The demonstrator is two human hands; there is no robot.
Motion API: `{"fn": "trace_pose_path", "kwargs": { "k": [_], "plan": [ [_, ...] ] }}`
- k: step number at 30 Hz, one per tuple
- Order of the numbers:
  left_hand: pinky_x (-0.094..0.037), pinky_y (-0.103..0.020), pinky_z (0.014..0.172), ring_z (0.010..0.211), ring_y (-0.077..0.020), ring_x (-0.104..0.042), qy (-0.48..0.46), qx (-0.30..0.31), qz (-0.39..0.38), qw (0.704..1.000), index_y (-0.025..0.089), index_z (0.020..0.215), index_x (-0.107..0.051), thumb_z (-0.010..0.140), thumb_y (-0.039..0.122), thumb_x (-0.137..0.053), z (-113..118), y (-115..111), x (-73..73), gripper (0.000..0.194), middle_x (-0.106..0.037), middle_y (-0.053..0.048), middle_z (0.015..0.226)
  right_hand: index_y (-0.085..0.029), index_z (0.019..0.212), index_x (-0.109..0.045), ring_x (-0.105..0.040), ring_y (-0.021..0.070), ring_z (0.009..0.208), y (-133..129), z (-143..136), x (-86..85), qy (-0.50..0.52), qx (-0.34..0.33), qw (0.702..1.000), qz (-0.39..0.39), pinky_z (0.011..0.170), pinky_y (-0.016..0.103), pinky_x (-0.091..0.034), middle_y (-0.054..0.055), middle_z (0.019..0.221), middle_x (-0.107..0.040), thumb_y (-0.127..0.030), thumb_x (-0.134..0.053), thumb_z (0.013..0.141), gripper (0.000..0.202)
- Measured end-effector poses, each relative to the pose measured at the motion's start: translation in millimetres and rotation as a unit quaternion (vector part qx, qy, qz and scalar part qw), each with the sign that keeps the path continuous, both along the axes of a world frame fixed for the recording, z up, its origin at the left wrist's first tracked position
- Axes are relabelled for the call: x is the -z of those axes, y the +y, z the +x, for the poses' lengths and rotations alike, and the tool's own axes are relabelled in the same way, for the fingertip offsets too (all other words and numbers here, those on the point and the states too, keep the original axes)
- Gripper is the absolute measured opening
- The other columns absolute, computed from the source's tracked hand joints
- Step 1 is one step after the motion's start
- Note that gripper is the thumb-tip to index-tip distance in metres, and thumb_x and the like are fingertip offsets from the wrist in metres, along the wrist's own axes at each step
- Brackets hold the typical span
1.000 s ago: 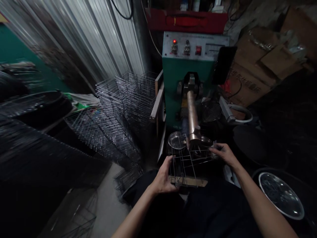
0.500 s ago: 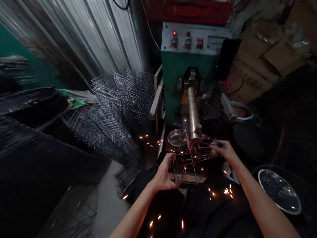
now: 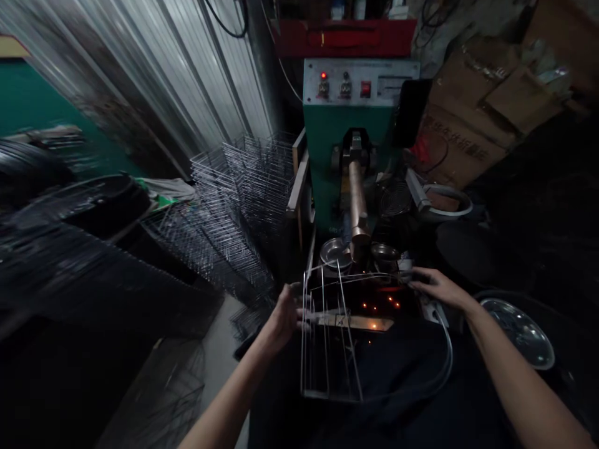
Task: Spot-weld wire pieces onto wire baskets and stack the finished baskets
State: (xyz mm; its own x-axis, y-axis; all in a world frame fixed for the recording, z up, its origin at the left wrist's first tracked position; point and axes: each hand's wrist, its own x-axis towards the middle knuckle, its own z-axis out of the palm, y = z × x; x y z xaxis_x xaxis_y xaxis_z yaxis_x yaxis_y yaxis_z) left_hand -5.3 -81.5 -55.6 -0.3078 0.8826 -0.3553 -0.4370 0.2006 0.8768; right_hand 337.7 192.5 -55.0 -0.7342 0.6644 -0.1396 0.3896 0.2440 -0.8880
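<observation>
Presently, in the head view, grips the wire frame (image 3: pixel 326 349) by its left edge with the left hand (image 3: pixel 279 318), fingers closed around it. Lies just right of that hand, nearer to it than to the right hand (image 3: pixel 440 288), long bars pointing from near the copper-coloured rod (image 3: pixel 357 193) toward the camera. Cannot confirm any right-hand grip. Shows sparks (image 3: pixel 390 299) between both hands.

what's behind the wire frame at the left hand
Through the wire frame at the left hand, a pale strip and dark clothing show; whatever those cover can't be seen.
</observation>
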Motion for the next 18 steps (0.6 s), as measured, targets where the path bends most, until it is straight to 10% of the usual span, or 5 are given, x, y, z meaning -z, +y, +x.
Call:
{"fn": "trace_pose_path", "kwargs": {
  "k": [6, 11, 18],
  "plan": [
    [-0.054, -0.058, 0.104, 0.133, -0.0429, -0.057, 0.162, 0.162, 0.158, 0.961, 0.035, 0.16, -0.027, 0.047, 0.091, -0.077, -10, -34, -12.6, 0.136, -0.033, -0.015, 0.165, -0.018, 0.105, -0.08, -0.058, 0.0143, 0.058, -15, -15, 34.5, -0.09, -0.093, 0.968, -0.214, 0.052, 0.023, -0.044, 0.003, 0.074, -0.069, -0.058, -0.088, 0.062, 0.059],
    [-0.034, -0.067, 0.122, 0.15, -0.0426, -0.039, 0.36, 0.178, 0.081, 0.912, 0.031, 0.162, -0.019, 0.068, 0.048, -0.092, -9, -47, 6.5, 0.121, -0.038, -0.018, 0.162, -0.017, 0.099, -0.08, -0.048, 0.011, 0.047, -22, -16, 65.7, -0.156, -0.102, 0.951, -0.248, 0.045, 0.021, -0.034, -0.002, 0.058, -0.061, -0.063, -0.089, 0.055, 0.064],
    [-0.039, -0.06, 0.121, 0.145, -0.0389, -0.047, 0.306, 0.157, 0.087, 0.935, 0.029, 0.155, -0.022, 0.068, 0.03, -0.087, 18, -28, 25.4, 0.109, -0.044, -0.016, 0.155, -0.017, 0.089, -0.076, -0.06, 0.0179, 0.078, 1, -24, 24.3, -0.032, -0.036, 0.987, -0.151, 0.072, 0.028, -0.047, 0.003, 0.083, -0.069, -0.065, -0.086, 0.064, 0.055]
  ]
}}
